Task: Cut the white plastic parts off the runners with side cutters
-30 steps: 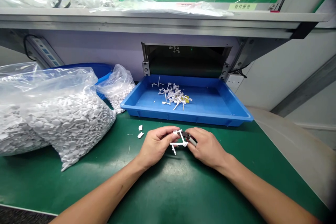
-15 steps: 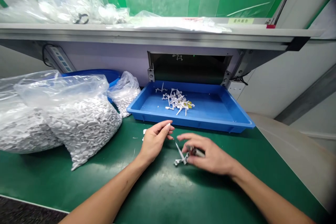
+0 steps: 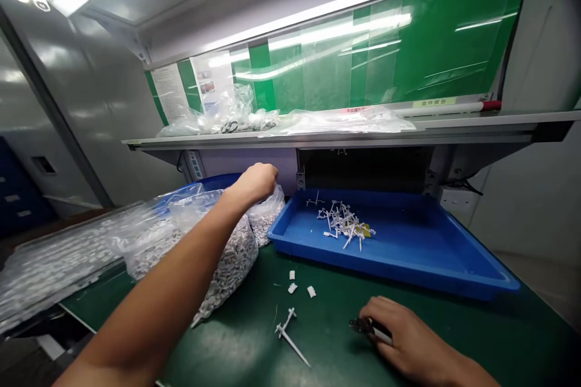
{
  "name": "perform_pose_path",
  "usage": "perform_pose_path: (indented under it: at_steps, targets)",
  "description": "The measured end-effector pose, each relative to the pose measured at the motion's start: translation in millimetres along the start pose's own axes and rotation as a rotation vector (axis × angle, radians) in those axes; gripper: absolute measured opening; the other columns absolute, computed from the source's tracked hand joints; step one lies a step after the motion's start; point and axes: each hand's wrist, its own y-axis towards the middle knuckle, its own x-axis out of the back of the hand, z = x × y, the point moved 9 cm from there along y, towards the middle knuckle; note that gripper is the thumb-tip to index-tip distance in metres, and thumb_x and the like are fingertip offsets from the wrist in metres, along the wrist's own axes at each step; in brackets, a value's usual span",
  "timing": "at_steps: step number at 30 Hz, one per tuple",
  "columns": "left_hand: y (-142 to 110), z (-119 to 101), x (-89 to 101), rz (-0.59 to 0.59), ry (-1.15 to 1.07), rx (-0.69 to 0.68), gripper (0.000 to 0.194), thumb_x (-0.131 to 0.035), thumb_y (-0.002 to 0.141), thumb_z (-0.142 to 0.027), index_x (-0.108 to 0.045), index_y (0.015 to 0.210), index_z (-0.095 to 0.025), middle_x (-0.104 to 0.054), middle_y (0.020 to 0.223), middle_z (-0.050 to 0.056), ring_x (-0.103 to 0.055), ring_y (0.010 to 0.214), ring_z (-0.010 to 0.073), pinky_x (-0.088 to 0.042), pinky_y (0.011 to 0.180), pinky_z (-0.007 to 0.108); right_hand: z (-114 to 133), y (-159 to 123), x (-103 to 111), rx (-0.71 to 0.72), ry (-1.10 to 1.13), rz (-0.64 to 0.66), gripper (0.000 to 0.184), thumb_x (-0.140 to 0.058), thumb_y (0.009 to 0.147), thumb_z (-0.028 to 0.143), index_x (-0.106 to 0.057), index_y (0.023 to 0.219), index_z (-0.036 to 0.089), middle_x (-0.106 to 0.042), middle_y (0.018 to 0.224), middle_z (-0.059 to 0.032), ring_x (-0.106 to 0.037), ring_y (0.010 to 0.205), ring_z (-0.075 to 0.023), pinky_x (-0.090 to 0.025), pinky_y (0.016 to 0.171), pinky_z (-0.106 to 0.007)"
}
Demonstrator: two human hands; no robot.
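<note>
Left hand (image 3: 259,180): fingertips hidden.
Its forearm (image 3: 186,272) covers part of large bag (image 3: 236,260); right forearm (image 3: 460,366) cut off below.

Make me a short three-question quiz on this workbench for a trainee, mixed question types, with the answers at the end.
1. True or false: the right hand holds a hand tool with a dark head.

2. Multiple choice. Where is the pile of branched white pieces?
A) On the upper shelf
B) In the blue tray
C) In the right hand

3. Count: how many small blocky white bits lie on the green bench between the single branched piece and the blue tray?

Key: 1. True. 2. B. 3. Three.
</note>
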Motion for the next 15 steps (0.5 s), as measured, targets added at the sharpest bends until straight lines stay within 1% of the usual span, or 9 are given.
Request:
perform_pose_path:
  at_steps: [2,4,5,7,9,11,12,14,15]
  targets:
    - [26,10,-2.4,0.093,0.074,0.073,0.012,-0.065,0.064,-0.008,-0.074,0.072,-0.012,-0.072,0.075,0.018,-0.068,0.076,0.0309,-0.052,0.073,0.037,-4,0,3,0.000,-0.014,-0.019,0.026,-0.048,0.077,0.007,-0.058,0.093,0.025,-0.060,0.091,-0.0002,-0.054,0.084,-0.0166,-0.040,0.072,-0.027]
    - [36,10,-6.1,0.149,0.130,0.105,0.008,-0.065,0.063,-0.009,-0.072,0.067,-0.011,-0.070,0.072,0.019,-0.068,0.072,0.0315,-0.051,0.068,0.036,-9,0,6,0.002,-0.029,-0.039,0.029,-0.049,0.075,0.006,-0.058,0.094,0.025,-0.060,0.091,-0.0002,-0.054,0.084,-0.0168,-0.040,0.072,-0.027]
    - [34,7,-7.7,0.164,0.145,0.101,0.008,-0.065,0.066,-0.012,-0.072,0.069,-0.012,-0.071,0.074,0.019,-0.067,0.073,0.0307,-0.050,0.068,0.035,-12,-1,8,0.003,-0.038,-0.048,0.030,-0.049,0.074,0.006,-0.059,0.095,0.025,-0.060,0.091,-0.0002,-0.054,0.084,-0.0169,-0.040,0.072,-0.027]
    - [15,-5,-12.8,0.193,0.143,0.058,0.015,-0.061,0.076,-0.022,-0.073,0.076,-0.015,-0.072,0.079,0.015,-0.067,0.077,0.0273,-0.048,0.070,0.031,-18,-1,11,0.006,-0.059,-0.069,0.032,-0.050,0.073,0.006,-0.060,0.097,0.025,-0.061,0.091,-0.0007,-0.054,0.084,-0.0174,-0.040,0.073,-0.028]
    - [-22,-19,-27.3,0.271,0.098,-0.016,0.028,-0.052,0.086,-0.036,-0.073,0.081,-0.019,-0.072,0.082,0.010,-0.066,0.077,0.0236,-0.046,0.070,0.027,-23,-3,13,0.010,-0.077,-0.086,0.032,-0.052,0.073,0.007,-0.060,0.099,0.025,-0.061,0.090,-0.0017,-0.054,0.084,-0.0181,-0.040,0.074,-0.028]
    - [-74,-35,-54.9,0.442,0.015,-0.116,0.034,-0.050,0.087,-0.048,-0.073,0.091,-0.022,-0.072,0.085,0.006,-0.066,0.076,0.0235,-0.045,0.067,0.027,-29,-3,13,0.009,-0.095,-0.090,0.030,-0.054,0.075,0.010,-0.060,0.100,0.024,-0.061,0.091,-0.0027,-0.054,0.085,-0.0186,-0.040,0.075,-0.029]
    - [-104,-43,-71.8,0.553,-0.033,-0.175,0.035,-0.055,0.084,-0.051,-0.071,0.100,-0.024,-0.071,0.090,0.006,-0.066,0.079,0.0248,-0.045,0.066,0.027,-32,-3,13,0.004,-0.104,-0.085,0.028,-0.054,0.076,0.012,-0.060,0.101,0.023,-0.061,0.092,-0.0029,-0.055,0.085,-0.0187,-0.040,0.076,-0.029]
    - [-159,-56,-98.8,0.681,-0.115,-0.270,0.050,-0.067,0.075,-0.048,-0.063,0.120,-0.027,-0.067,0.108,0.007,-0.064,0.092,0.0286,-0.046,0.070,0.028,-36,-2,12,-0.008,-0.116,-0.079,0.027,-0.055,0.077,0.013,-0.060,0.101,0.023,-0.062,0.092,-0.0027,-0.055,0.086,-0.0186,-0.039,0.076,-0.029]
    - [-182,-60,-110.5,0.725,-0.161,-0.303,0.050,-0.067,0.076,-0.044,-0.059,0.124,-0.028,-0.064,0.113,0.007,-0.063,0.094,0.0279,-0.046,0.071,0.028,-38,-1,11,-0.011,-0.120,-0.079,0.026,-0.054,0.077,0.013,-0.059,0.101,0.023,-0.062,0.093,-0.0026,-0.055,0.086,-0.0185,-0.039,0.076,-0.029]
